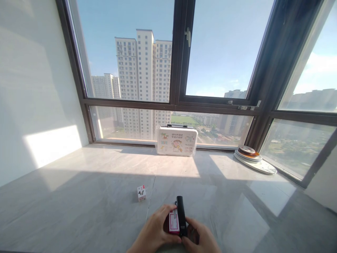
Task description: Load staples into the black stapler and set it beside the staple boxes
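Note:
In the head view, my left hand [156, 230] is closed around a small pink-and-white box [173, 222], with the thumb along its upper left edge. A long black stapler [181, 212] stands out right against the box's right side. My right hand [198, 234] grips the stapler's near end between thumb and fingers. Both things are held side by side above the grey marble-patterned surface. Farther left on that surface sits a small white box [141, 193] with red marks and a dark picture on its front, apart from both hands.
A white carry case [177, 141] with cartoon prints and a black handle stands against the window. Several stacked plates [249, 154] are in the far right corner, beside a flat oval dish [268, 168]. The grey surface [86, 211] meets a white wall at left.

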Demonstrator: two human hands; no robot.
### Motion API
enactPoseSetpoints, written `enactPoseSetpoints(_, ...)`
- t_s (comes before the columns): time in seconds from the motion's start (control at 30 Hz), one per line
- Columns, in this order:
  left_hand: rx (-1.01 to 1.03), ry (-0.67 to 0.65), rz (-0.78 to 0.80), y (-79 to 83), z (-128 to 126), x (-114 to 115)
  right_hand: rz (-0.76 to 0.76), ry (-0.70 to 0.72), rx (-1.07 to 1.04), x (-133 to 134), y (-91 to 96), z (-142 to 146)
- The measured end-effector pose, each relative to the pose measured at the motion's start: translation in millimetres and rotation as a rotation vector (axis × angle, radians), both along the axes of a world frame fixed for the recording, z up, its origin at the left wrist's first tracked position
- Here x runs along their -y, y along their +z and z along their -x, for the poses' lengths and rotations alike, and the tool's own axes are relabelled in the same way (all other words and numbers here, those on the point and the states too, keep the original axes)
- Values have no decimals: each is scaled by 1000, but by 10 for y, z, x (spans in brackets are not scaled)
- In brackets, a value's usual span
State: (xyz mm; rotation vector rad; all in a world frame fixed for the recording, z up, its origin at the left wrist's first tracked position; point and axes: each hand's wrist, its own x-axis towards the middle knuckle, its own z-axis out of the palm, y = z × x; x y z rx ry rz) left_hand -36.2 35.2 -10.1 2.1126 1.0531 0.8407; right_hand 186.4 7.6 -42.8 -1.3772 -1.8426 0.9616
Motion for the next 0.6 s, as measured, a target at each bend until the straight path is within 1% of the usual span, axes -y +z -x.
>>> enactPoseSetpoints(0.27, -71, 63, -59, -146, -91, -14, -17, 49, -37, 7, -21, 0)
enactPoseSetpoints(0.4, -61, 80, -92, -209, -51, 31, -8, 39, -59, 13, -82, -39)
enactPoseSetpoints(0.5, -87, 190, -136, -231, 68, 102, 22, 29, -83, 25, -112, -83)
enactPoseSetpoints(0.57, -138, 266, -114, -221, 147, 155, 29, 36, -76, 30, -103, -103)
enactPoseSetpoints(0.6, -173, 283, -94, -210, 172, 178, 29, 42, -67, 31, -88, -107)
